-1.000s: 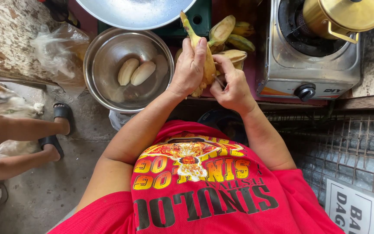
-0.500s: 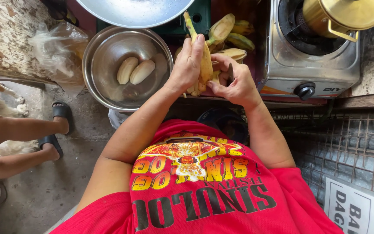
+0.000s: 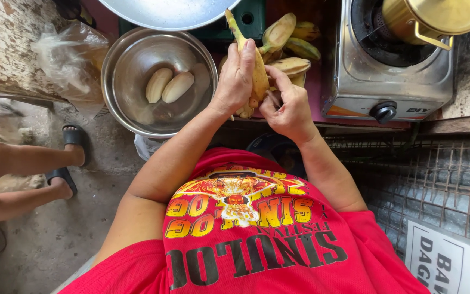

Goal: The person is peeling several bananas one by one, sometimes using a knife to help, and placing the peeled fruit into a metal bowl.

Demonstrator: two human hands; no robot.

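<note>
**Peeling Step: Banana Held Upright at the Counter Edge**

My left hand (image 3: 239, 81) grasps the yellow-green unpeeled banana (image 3: 257, 73) around its middle, fingers wrapped over the skin, the stem end pointing up and away from me. My right hand (image 3: 285, 103) is closed in a pinch at the lower end of the fruit, where a strip of peel appears to be coming loose. I judge the step in hand to be the stripping of the skin — begun at the base, with most of the skin not yet off.

The next move calls for a firm hold with the left hand and a steady pull along the fruit's length with the right, so the strip comes off whole and the flesh stays unbruised.

Surroundings:
- Round stainless steel bowl (image 3: 131, 103) just to the left, holding two pale peeled bananas (image 3: 168, 85) lying side by side.
- Pile of unpeeled green-yellow bananas (image 3: 289, 41) directly behind my hands, touching or nearly so.
- Single-burner steel gas stove (image 3: 390, 90) to the right, with a brass-coloured pot (image 3: 436, 19) on it.
- Clear crumpled plastic bag (image 3: 69, 51) at far left.
- Another person's sandalled feet (image 3: 66, 158) on the floor, well apart from the work.

Obstructions — the pile crowds the space behind the banana, and the stove limits movement to the right.
</note>
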